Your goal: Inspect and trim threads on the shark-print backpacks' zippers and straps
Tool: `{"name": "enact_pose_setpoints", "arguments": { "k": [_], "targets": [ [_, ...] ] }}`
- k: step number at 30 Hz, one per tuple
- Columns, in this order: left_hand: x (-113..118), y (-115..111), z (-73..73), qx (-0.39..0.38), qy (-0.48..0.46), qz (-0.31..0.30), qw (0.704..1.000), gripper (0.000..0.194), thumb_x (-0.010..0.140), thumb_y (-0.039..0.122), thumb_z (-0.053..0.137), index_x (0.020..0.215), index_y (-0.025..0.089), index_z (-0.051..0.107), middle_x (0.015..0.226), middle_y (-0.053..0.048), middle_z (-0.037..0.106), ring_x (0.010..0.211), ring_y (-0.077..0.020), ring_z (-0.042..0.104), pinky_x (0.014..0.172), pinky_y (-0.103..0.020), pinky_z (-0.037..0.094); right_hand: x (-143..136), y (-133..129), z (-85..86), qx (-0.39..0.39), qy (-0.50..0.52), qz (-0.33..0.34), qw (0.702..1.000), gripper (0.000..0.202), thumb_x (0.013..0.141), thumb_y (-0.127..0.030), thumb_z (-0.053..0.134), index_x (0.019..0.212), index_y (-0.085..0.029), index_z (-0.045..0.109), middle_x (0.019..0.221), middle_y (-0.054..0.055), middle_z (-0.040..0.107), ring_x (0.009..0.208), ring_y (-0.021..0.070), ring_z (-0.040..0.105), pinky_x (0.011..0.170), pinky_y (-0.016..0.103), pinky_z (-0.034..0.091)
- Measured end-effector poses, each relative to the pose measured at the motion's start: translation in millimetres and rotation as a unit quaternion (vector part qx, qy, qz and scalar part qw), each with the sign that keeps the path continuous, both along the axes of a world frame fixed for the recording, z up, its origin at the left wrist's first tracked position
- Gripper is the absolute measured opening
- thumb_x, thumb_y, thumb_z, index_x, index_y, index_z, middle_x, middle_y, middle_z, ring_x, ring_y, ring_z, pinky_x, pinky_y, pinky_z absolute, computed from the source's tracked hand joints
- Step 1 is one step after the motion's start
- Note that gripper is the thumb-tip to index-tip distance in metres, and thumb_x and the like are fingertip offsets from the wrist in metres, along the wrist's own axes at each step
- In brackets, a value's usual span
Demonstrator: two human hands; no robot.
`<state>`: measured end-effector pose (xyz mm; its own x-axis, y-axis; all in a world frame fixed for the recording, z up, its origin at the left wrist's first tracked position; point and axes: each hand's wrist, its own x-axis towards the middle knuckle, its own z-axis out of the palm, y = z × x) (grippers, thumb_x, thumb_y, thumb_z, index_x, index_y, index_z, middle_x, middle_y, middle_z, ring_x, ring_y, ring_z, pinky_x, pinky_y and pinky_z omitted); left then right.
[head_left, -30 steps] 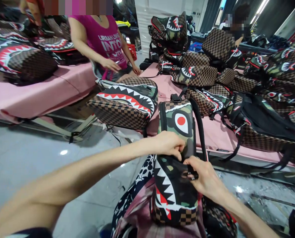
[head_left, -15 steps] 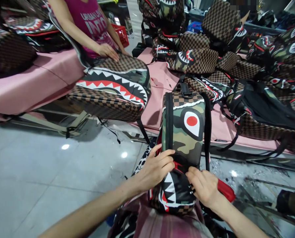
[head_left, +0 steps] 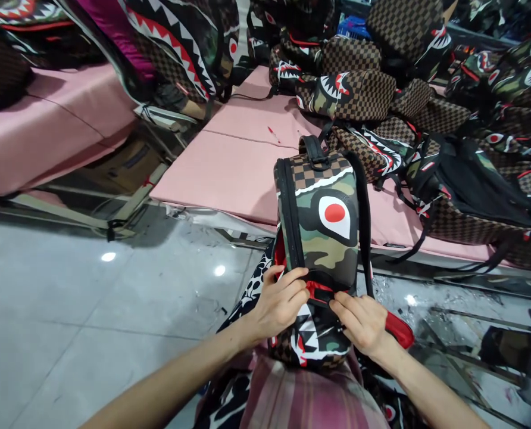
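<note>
A camouflage and checkered backpack (head_left: 332,250) with a red-and-white eye and shark teeth rests on my lap, leaning against the table edge. A pocket across its side gapes, showing red lining and a black strip. My left hand (head_left: 280,304) is closed on the left edge of this pocket, fingertips curled over the backpack's side. At the pocket's right end, the fingers of my right hand (head_left: 359,322) pinch its black edge. A black carry handle (head_left: 312,152) stands at the far end, and a black strap (head_left: 364,226) hangs along the right side.
A pink-topped table (head_left: 221,167) spans ahead, with a red pen (head_left: 274,134) on it. Several similar backpacks (head_left: 359,98) are heaped at the back right. Another person holds a shark-mouth backpack (head_left: 176,42) at the upper left. Metal table legs (head_left: 60,211) stand over the tiled floor.
The co-worker's backpack has been lifted off the table and tilted up toward the upper left. The pocket on my backpack gapes wider, with more red lining showing; my hands stay on it.
</note>
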<state>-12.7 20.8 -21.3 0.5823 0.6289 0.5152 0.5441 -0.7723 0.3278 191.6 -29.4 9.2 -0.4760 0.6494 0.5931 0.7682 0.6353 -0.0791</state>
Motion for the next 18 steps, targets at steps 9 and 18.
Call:
{"name": "enact_pose_setpoints", "arguments": {
  "k": [9,18],
  "targets": [
    [-4,17,53.0,-0.129,0.038,0.012,0.991,0.019,0.089,0.022,0.046,0.085,0.020,0.065,0.081,0.000,0.069,0.086,-0.0151,0.060,0.090,-0.038,0.028,-4,5,13.1,-0.028,-0.018,0.015,0.999,0.030,0.086,-0.005,0.036,0.090,-0.014,0.065,0.084,0.006,0.070,0.062,0.0094,0.059,0.052,0.024,0.038],
    [22,56,93.0,-0.306,0.326,-0.031,0.894,0.012,0.073,0.028,0.067,0.064,0.019,0.068,0.069,-0.007,0.066,0.085,-0.0245,0.053,0.074,-0.039,0.027,-7,10,15.5,-0.013,-0.096,0.040,0.994,0.016,0.087,-0.009,0.046,0.082,-0.016,0.060,0.081,0.003,0.067,0.056,0.0096,0.049,0.051,0.026,0.029]
  ]
}}
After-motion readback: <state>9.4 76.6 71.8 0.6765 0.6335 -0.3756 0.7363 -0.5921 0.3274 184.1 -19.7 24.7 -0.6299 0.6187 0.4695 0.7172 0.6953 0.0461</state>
